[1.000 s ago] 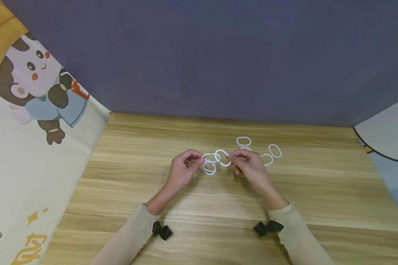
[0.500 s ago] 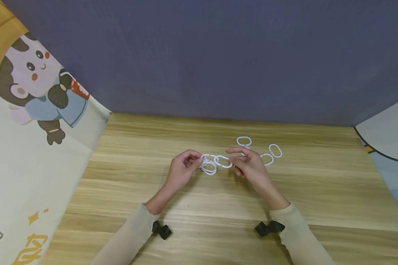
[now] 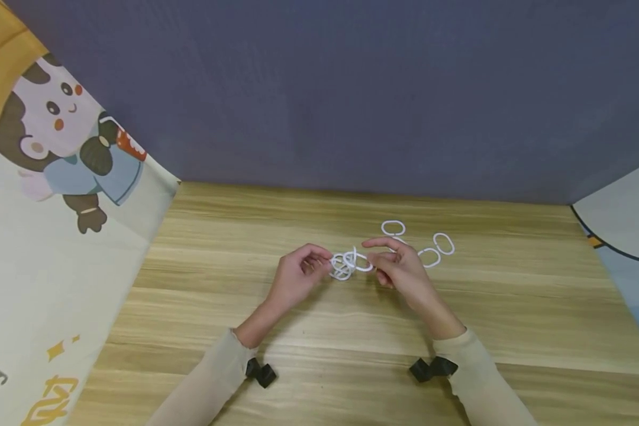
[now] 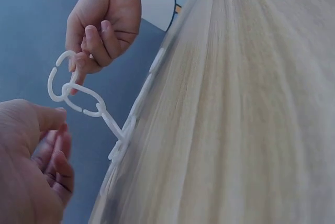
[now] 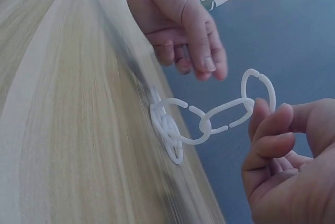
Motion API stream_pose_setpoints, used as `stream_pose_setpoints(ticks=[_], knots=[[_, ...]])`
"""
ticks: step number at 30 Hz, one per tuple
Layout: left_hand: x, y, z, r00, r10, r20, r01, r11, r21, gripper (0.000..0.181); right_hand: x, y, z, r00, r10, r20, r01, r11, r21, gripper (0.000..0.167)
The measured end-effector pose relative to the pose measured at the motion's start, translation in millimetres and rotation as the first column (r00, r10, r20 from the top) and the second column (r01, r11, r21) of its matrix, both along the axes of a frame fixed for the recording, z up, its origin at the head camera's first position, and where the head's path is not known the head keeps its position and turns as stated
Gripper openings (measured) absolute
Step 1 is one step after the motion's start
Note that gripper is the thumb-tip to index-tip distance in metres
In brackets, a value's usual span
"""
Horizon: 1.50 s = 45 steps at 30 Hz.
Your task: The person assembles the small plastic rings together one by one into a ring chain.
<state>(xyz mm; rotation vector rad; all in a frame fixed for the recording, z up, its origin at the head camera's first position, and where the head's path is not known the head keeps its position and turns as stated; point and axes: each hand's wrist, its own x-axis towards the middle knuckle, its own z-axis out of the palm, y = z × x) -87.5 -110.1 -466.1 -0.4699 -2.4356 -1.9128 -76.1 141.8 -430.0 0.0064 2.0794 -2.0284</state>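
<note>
White plastic chain links, joined into a short chain [image 5: 226, 105], hang between my right hand [image 3: 402, 269] and the tabletop. Thumb and forefinger of the right hand pinch the end link [image 5: 271, 94], raised above the wood. The chain's lower links lie bunched in a pile [image 5: 170, 132] on the table. My left hand [image 3: 297, 272] is just left of the chain; in the right wrist view its fingers hold nothing and are apart from the links. In the left wrist view its thumb and forefinger [image 4: 52, 116] come close together, other fingers loosely bent.
Beyond the right hand, more white links lie on the wooden table [image 3: 319, 367]: one oval link [image 3: 393, 221] at the back and a joined pair [image 3: 431, 266] to the right. The hand partly hides another. A dark blue panel [image 3: 351, 106] stands behind the table.
My left hand has let go of the links and drawn slightly away. The bunched links have shifted a little right, and the right hand keeps its pinch on the end link.
</note>
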Motion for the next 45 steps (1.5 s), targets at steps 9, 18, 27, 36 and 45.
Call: stream_pose_setpoints(ticks=[9, 18, 27, 36, 45], knots=[[3.6, 5.5, 4.9, 0.990, -0.039, -0.135, 0.038, 0.999, -0.012, 0.024, 2.8, -1, 0.5, 0.999, 0.041, -0.003, -0.041, 0.999, 0.023, 0.045], [4.4, 8.5, 5.4, 0.982, -0.032, -0.187, 0.039, 0.999, 0.036, 0.014, 1.9, -2, 2.8, 0.997, 0.081, -0.013, -0.080, 0.997, 0.019, 0.046], [5.8, 8.7, 7.2, 0.979, -0.003, -0.202, 0.014, 0.998, 0.054, 0.009, 1.8, -2, 4.0, 0.998, 0.069, -0.003, -0.069, 0.997, 0.021, 0.042], [5.5, 7.3, 5.0, 0.984, 0.021, -0.176, -0.006, 0.996, 0.088, 0.008, -1.8, 5, -0.1, 0.999, 0.006, -0.032, -0.005, 0.999, 0.045, 0.039], [4.0, 6.6, 4.0, 0.984, 0.020, -0.178, -0.002, 0.995, 0.102, 0.007, -10.7, 18, -1.1, 0.994, -0.082, -0.074, 0.091, 0.987, 0.134, 0.035]])
